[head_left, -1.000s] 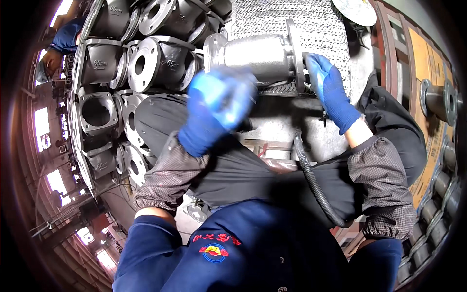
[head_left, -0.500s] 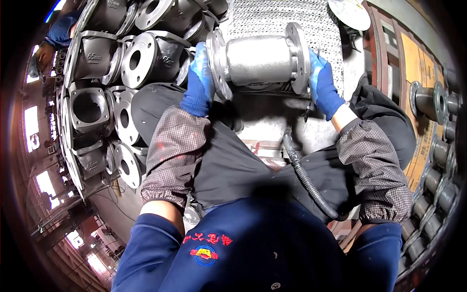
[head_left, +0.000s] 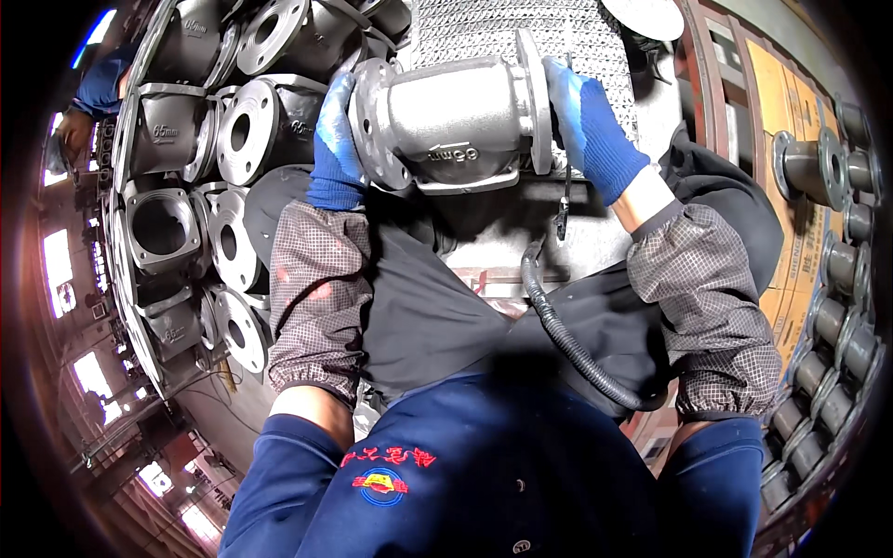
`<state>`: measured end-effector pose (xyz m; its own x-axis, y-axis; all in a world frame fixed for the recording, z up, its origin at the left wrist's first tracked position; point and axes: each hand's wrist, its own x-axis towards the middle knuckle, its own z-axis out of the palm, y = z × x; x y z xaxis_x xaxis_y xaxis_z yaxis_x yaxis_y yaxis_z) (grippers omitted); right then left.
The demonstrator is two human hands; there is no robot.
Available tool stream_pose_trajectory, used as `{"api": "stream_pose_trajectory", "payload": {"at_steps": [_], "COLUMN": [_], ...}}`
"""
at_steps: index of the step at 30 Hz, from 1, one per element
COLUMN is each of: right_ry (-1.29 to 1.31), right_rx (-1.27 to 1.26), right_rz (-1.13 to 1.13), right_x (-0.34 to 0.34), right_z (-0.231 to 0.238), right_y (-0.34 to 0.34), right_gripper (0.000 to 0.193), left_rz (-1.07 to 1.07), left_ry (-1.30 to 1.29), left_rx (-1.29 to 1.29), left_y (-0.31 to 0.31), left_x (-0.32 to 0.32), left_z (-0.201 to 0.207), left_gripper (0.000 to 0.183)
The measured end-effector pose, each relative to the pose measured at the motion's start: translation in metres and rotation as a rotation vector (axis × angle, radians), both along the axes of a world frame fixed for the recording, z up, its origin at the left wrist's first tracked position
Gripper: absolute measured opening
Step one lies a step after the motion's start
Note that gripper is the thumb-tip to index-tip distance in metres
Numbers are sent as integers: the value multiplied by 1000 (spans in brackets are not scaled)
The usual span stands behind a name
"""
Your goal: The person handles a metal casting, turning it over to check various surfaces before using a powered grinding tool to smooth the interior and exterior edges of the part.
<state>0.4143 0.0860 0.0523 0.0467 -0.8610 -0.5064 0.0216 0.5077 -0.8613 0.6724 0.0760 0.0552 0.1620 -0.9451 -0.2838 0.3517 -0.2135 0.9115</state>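
A cylindrical silver-grey metal casting with 2 round bolt-holed end flanges (head_left: pixel 456 112) lies sideways between the 2 hands, at the near edge of a grey-and-white bumpy-textured work surface (head_left: pixel 502 23). A squared flange on its side faces the person, below raised lettering; whether its underside touches the surface cannot be told. The left hand, in a blue knitted glove with a paler coated palm (head_left: pixel 336 139), grasps the left flange from outside. The right hand, gloved alike (head_left: pixel 595 126), is set against the outer face of the right flange, gripping the casting from that end.

Below, a grey ribbed flexible hose (head_left: pixel 569 339) curves across black trousers (head_left: pixel 428 316). To the left, dark-grey flanged castings (head_left: pixel 167 130) stand stacked in rows. To the right, a short dark-grey flanged pipe (head_left: pixel 807 167) lies on brown cardboard (head_left: pixel 772 102); more dark-grey cylinders (head_left: pixel 842 265) line the edge beyond. A white round disc (head_left: pixel 648 14) sits at the top.
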Motion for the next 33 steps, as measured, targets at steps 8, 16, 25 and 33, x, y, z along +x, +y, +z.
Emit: {"api": "stream_pose_trajectory", "payload": {"at_steps": [8,16,25,33], "right_ry": [-75,134,370,851], "right_rx": [-63,-120,-727,-122], "right_rz": [-42,27,397,1301], "right_x": [1,-13,-33,0], "right_z": [11,17,0,-127], "right_y": [-10,-16,94,95], "right_gripper": [46,34,21,47], "left_rz": [-60,-107,-147,40], "left_ry": [38,322,-248,40], "left_rx": [90,143,-297,0], "left_y": [-21,-26,-27,-27], "left_x": [11,1,-3,-26], "left_z": [-5,13,-16,8], "left_gripper": [39,35,33,32]}}
